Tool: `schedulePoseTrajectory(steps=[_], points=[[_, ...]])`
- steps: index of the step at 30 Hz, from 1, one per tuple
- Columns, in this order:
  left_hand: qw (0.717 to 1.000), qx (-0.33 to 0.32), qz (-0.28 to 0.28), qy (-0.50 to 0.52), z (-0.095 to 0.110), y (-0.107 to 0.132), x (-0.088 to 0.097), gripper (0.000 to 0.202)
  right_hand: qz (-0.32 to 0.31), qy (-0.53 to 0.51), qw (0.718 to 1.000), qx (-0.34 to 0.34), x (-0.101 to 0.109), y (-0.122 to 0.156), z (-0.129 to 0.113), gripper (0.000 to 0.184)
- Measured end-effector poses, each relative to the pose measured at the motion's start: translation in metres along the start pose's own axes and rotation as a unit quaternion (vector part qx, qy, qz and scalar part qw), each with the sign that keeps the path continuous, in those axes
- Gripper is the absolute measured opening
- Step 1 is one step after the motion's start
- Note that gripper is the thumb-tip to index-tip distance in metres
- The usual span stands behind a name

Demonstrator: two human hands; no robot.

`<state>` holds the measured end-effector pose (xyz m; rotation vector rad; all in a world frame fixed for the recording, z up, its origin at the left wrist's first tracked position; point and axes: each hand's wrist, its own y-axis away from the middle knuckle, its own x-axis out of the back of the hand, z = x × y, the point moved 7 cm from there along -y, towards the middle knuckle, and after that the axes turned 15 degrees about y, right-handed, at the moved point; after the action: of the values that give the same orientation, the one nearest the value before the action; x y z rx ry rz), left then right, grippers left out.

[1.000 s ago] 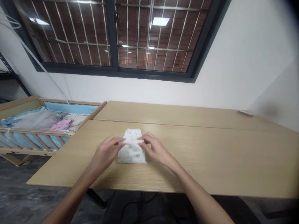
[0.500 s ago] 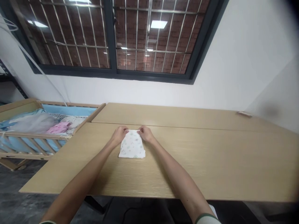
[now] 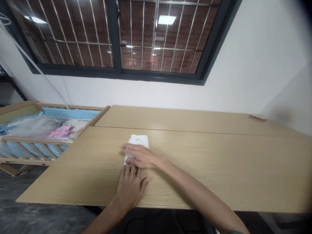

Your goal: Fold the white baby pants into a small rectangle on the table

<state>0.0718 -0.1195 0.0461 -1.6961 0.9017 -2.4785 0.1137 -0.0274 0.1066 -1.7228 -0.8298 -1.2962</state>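
Observation:
A folded white printed cloth point(image 3: 138, 139) lies flat on the wooden table point(image 3: 207, 169), partly covered by my hands. My right hand point(image 3: 142, 156) reaches across it with fingers stretched out, somewhat smeared by motion. Whether its palm presses on the fabric I cannot tell. Nearer to me, my left hand point(image 3: 130, 183) rests palm down with fingers spread, its fingertips at the near edge of the cloth and just below the right hand. Neither hand grips anything.
To the left stands a wooden crib point(image 3: 92, 118) with blue padding, holding a pink cloth point(image 3: 60, 131) and other fabrics. A small flat object point(image 3: 258, 117) lies at the table's back right. Behind are a white wall and a barred window point(image 3: 158, 76).
Both hands have let go of the cloth's far corners. My left hand has come back to its near edge, and my right hand has moved over its middle.

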Motion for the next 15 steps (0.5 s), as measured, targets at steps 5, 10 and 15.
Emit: schedulePoseTrajectory(steps=[5, 10, 15], points=[[1.000, 0.016, 0.004, -0.021, 0.002, 0.002, 0.002, 0.048, -0.099, -0.045, 0.994, 0.013, -0.032, 0.008, -0.004, 0.055], [0.999, 0.028, 0.021, -0.011, 0.001, 0.001, 0.005, 0.054, -0.111, 0.005, 0.992, -0.057, -0.045, 0.004, 0.054, 0.060], [1.000, 0.019, 0.009, -0.007, -0.008, 0.002, -0.003, 0.063, -0.095, 0.032, 0.992, -0.076, -0.044, -0.008, 0.099, 0.063]])
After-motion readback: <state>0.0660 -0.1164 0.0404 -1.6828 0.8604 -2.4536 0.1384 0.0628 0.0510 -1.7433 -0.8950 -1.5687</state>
